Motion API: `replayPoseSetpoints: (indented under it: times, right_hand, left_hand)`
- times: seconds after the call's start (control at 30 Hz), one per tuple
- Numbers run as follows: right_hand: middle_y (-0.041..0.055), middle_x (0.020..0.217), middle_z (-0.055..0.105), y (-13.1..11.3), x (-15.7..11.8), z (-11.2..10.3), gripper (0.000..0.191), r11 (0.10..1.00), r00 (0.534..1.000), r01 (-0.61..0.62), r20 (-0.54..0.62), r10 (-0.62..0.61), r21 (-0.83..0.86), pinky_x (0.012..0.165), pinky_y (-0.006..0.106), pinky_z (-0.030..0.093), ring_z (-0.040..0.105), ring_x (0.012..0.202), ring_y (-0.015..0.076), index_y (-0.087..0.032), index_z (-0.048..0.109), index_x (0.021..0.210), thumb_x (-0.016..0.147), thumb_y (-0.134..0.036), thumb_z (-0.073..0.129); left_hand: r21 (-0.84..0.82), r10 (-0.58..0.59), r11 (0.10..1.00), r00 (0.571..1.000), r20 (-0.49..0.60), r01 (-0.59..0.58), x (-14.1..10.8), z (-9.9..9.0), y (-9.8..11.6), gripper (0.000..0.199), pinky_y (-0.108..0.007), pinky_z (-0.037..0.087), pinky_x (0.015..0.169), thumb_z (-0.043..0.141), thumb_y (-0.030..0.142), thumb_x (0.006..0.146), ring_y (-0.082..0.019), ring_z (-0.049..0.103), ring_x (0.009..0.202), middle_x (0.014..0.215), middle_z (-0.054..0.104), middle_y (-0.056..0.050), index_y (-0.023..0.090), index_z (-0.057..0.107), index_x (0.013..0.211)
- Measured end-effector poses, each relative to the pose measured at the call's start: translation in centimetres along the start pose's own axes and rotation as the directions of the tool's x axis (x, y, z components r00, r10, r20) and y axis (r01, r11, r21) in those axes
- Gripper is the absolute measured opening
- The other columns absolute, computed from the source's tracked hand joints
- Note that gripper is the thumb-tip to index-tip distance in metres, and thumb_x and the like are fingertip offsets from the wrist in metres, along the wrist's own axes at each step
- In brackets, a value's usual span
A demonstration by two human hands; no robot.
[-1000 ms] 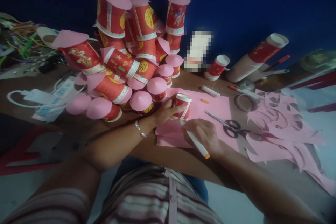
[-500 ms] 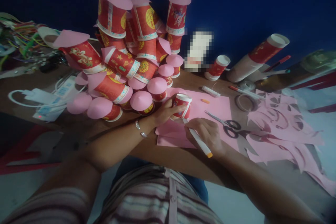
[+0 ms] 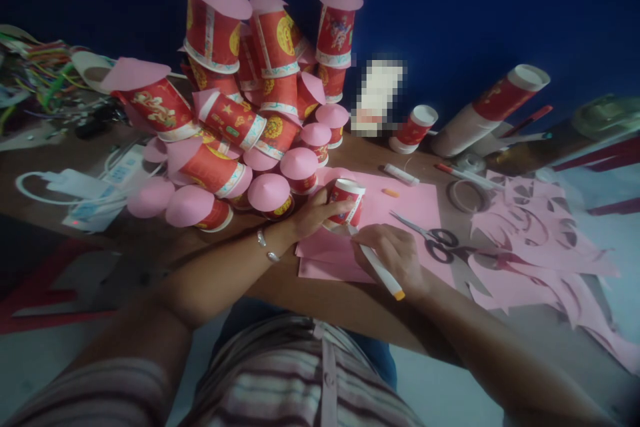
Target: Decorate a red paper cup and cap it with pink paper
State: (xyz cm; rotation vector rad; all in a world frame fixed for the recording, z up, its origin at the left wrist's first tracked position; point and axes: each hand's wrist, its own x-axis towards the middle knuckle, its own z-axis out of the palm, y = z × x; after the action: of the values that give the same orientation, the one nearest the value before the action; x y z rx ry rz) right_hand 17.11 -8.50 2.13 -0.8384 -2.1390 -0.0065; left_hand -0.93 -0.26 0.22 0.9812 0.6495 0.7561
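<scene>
Wrapped around a red and white paper cup, my left hand keeps it on the pink paper. The cup's white end faces up. In my right hand is a white marker pen with an orange end, gripped like a pencil. Its writing tip, close to the cup's lower rim, is hidden by my fingers. Scissors with dark handles lie on the paper just right of that hand. A small orange cap rests beyond it.
A pile of red cups with pink cone tops fills the left back. Pink paper offcuts spread at right, near a roll of tape. Stacked cups lean behind. A white power strip and tangled wires lie left.
</scene>
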Motion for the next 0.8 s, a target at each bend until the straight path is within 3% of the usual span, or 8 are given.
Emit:
replayPoseSetpoints:
  times: [0.33, 0.8]
  right_hand:
    - [0.0029, 0.079, 0.071, 0.01, 0.09, -0.10, 0.021, 1.000, 1.000, -0.020, -0.020, 0.019, -0.015, 0.061, 0.027, 0.054, 0.068, 0.067, 0.0153, -0.018, 0.059, 0.107, 0.091, -0.005, 0.061]
    - [0.0012, 0.076, 0.069, -0.35, 0.25, -0.20, 0.019, 0.999, 0.999, -0.049, -0.005, 0.049, -0.018, 0.058, 0.026, 0.053, 0.066, 0.064, 0.0141, -0.020, 0.058, 0.103, 0.091, -0.006, 0.060]
  left_hand:
    - [0.001, -0.013, 1.000, 1.000, 0.006, 0.013, -0.09, 0.15, 0.45, 0.040, -0.031, 0.054, 0.077, 0.079, 0.041, 0.078, -0.018, 0.067, 0.083, 0.090, 0.070, -0.006, 0.014, 0.065, 0.103]
    - [-0.047, 0.019, 0.999, 1.000, -0.009, -0.019, 0.05, 0.07, 0.10, 0.042, -0.033, 0.054, 0.079, 0.080, 0.037, 0.078, -0.019, 0.068, 0.085, 0.100, 0.073, -0.008, 0.016, 0.065, 0.111]
